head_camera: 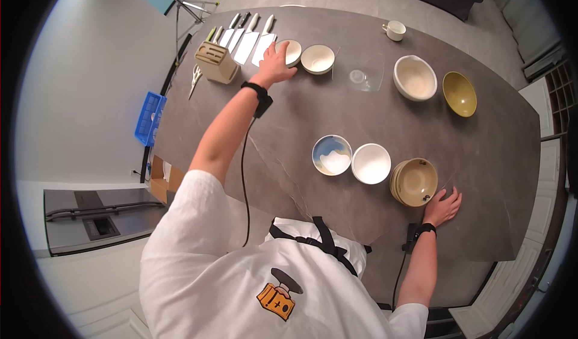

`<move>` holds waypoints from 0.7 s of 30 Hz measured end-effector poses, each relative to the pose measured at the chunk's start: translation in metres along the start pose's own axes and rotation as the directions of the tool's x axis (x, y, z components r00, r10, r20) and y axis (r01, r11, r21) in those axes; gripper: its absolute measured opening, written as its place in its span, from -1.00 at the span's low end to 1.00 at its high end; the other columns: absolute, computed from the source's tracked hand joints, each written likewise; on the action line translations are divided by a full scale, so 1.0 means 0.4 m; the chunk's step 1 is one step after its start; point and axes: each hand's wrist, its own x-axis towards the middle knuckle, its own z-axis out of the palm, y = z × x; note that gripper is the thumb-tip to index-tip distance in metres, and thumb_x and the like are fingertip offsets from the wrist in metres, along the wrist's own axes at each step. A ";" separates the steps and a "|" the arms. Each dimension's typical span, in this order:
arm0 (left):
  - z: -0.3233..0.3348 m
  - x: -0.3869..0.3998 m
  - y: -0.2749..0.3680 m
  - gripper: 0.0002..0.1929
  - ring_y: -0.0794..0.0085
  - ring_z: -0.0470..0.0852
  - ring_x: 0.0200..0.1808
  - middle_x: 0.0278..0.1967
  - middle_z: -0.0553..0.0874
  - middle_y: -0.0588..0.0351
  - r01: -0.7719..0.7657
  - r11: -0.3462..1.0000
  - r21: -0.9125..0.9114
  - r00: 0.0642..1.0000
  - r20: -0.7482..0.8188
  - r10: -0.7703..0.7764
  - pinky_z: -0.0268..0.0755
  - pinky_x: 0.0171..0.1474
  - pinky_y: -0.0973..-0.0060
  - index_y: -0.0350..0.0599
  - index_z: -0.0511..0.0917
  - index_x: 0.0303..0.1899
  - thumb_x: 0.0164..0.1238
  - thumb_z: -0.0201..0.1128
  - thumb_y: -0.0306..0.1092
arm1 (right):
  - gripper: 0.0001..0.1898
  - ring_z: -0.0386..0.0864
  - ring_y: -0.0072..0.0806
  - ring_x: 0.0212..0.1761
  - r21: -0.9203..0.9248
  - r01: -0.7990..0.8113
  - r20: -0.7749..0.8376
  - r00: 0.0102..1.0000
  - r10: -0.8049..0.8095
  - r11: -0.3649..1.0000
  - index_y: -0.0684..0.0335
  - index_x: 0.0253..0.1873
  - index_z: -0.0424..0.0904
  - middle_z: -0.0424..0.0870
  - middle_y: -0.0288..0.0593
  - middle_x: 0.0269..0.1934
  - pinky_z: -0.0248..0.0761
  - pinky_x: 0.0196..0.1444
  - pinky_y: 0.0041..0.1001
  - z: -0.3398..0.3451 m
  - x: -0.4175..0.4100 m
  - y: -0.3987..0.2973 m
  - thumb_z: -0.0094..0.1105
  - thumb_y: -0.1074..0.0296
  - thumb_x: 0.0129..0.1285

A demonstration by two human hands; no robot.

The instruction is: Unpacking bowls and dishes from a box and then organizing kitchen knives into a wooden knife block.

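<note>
My left hand [273, 66] reaches across the table, fingers and thumb spread at the near-left rim of a small cream bowl [292, 52]. Its fingers cover part of that bowl, so exact contact is hard to see. A second cream bowl [318, 59] stands just right of it. My right hand [443, 207] has its fingers apart beside a stack of tan bowls [415, 182], close to the stack's lower right edge, holding nothing. Left of the stack stand white bowls [371, 163] and a blue-and-white bowl [332, 155], side by side.
Several knives [246, 47] lie behind a knife block [217, 66], with kitchen scissors [195, 79] beside it. A clear container [365, 75], a large white bowl [415, 78], an olive-yellow bowl [459, 94] and a white mug [395, 31] stand farther right. Cables [244, 181] trail from both wrists.
</note>
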 end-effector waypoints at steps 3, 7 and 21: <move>-0.013 0.099 -0.038 0.22 -0.42 0.22 0.65 0.68 0.15 -0.35 0.014 0.992 0.125 0.987 0.159 -0.034 0.34 0.47 -0.43 0.32 0.06 0.73 0.03 0.66 0.09 | -0.52 0.36 -0.04 0.64 0.001 -0.031 0.004 1.000 0.031 1.000 0.02 0.50 0.53 0.44 -0.03 0.59 0.17 0.67 -0.04 -0.006 -0.006 0.012 0.16 0.06 0.59; 0.017 0.175 -0.125 0.44 -0.51 0.18 0.66 0.66 0.12 -0.43 0.013 0.994 0.113 0.923 0.380 -0.056 0.31 0.55 -0.36 0.27 -0.10 0.76 -0.11 0.77 0.19 | -0.53 0.36 -0.03 0.64 0.018 -0.009 -0.008 1.000 0.010 1.000 0.02 0.49 0.53 0.43 -0.02 0.59 0.17 0.67 -0.04 0.001 0.000 -0.012 0.16 0.07 0.59; -0.005 0.067 -0.131 0.49 -0.43 0.57 0.36 0.40 0.27 -0.61 0.047 0.993 -0.110 0.971 0.237 -0.019 0.49 0.51 0.06 -0.02 -0.32 0.78 -0.06 0.69 -0.03 | -0.53 0.35 -0.01 0.64 0.007 0.006 -0.013 1.000 -0.005 1.000 0.02 0.49 0.51 0.42 -0.01 0.60 0.16 0.67 -0.05 0.006 0.005 0.003 0.16 0.08 0.59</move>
